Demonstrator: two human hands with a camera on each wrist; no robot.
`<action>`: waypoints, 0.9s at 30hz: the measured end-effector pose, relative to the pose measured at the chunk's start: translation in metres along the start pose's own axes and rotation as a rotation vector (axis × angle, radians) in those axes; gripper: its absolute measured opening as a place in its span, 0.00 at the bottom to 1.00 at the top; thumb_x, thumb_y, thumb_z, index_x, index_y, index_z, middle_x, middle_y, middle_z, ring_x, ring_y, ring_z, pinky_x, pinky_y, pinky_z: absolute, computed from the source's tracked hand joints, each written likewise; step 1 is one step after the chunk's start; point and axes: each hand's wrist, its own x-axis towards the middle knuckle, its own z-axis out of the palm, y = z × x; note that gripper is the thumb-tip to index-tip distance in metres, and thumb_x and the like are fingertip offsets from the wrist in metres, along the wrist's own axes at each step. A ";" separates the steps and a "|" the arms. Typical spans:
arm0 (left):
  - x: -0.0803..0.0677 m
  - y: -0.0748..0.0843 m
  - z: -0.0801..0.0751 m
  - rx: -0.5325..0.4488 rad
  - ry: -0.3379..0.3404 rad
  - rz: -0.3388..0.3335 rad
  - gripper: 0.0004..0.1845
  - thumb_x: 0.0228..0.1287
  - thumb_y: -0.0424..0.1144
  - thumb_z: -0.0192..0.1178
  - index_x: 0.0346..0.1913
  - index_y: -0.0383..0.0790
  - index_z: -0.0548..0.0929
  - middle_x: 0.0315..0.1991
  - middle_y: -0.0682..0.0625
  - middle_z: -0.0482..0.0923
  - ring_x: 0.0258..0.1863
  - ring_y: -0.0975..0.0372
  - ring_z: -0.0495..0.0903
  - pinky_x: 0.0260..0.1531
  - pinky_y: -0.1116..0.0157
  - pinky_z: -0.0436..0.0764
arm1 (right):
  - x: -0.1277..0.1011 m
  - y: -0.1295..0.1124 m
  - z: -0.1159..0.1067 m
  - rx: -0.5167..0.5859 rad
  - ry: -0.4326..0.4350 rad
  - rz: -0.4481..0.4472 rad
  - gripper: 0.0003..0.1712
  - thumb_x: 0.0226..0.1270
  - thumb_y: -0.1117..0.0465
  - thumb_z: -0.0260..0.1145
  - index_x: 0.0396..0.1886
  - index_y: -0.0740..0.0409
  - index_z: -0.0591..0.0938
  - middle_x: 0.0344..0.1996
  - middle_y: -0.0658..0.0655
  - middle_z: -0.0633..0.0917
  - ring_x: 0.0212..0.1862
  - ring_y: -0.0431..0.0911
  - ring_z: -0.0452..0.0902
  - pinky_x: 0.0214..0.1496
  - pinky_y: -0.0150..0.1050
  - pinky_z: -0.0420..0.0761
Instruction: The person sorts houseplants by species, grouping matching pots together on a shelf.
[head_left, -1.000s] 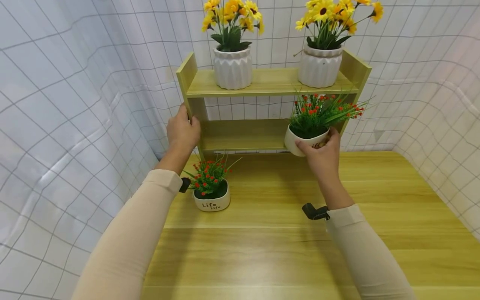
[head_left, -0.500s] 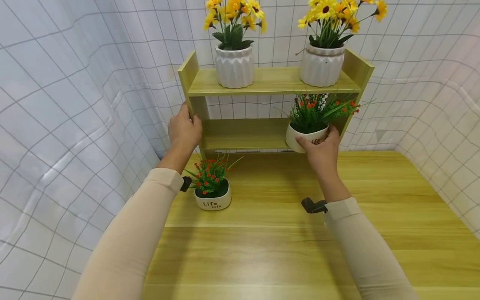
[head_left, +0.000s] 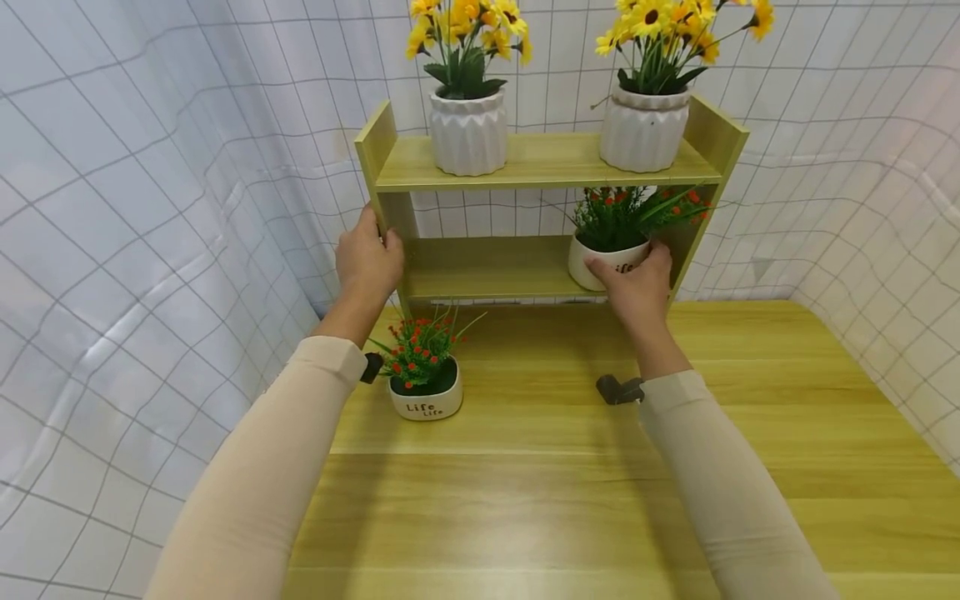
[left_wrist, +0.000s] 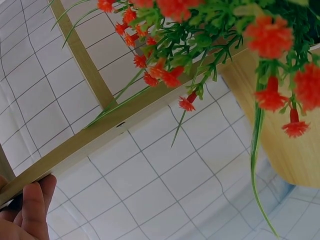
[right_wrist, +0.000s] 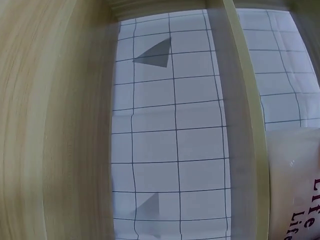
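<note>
While the right hand (head_left: 633,287) is curled round the front of a small white pot of red-flowered greenery (head_left: 611,260), that pot is seen standing on the lower board of a wooden desk shelf (head_left: 487,268), at the board's right end, just beside the shelf's right upright. Thumb and fingers are wrapped against the pot's wall, and dark lettering is partly covered by them; in the right wrist view the same white pot (right_wrist: 295,185) is shown at the edge of the frame with part of the lettering visible. The left hand (head_left: 367,262) is closed on the shelf's left upright, fingers hooked round its front edge; in the left wrist view only the fingertips (left_wrist: 30,210) are caught against a wooden edge.

Below the shelf's left upright, a second small white pot (head_left: 425,398) marked "Life" is set on the worktop (head_left: 570,492), close by the left forearm, its red flowers (left_wrist: 270,95) filling the left wrist view. On the shelf's top board, two ribbed white vases of yellow flowers are placed: one (head_left: 468,133) toward the left end, the other (head_left: 643,132) toward the right end. Behind and around the shelf, a white grid-patterned cloth (head_left: 150,208) is hung.
</note>
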 end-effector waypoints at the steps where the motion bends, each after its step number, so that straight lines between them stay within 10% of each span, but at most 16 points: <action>1: 0.000 0.000 0.001 -0.002 -0.004 0.001 0.17 0.74 0.39 0.49 0.60 0.38 0.73 0.53 0.37 0.81 0.53 0.41 0.79 0.51 0.46 0.76 | 0.001 0.000 0.001 -0.001 0.004 -0.002 0.64 0.53 0.36 0.74 0.78 0.59 0.50 0.72 0.62 0.58 0.69 0.55 0.60 0.69 0.49 0.64; 27: -0.001 0.000 0.000 -0.001 0.001 -0.011 0.14 0.74 0.39 0.49 0.56 0.38 0.74 0.51 0.37 0.82 0.51 0.40 0.80 0.48 0.46 0.78 | 0.014 0.001 0.026 0.059 0.097 -0.036 0.62 0.56 0.38 0.73 0.78 0.57 0.48 0.73 0.62 0.54 0.72 0.55 0.56 0.71 0.47 0.60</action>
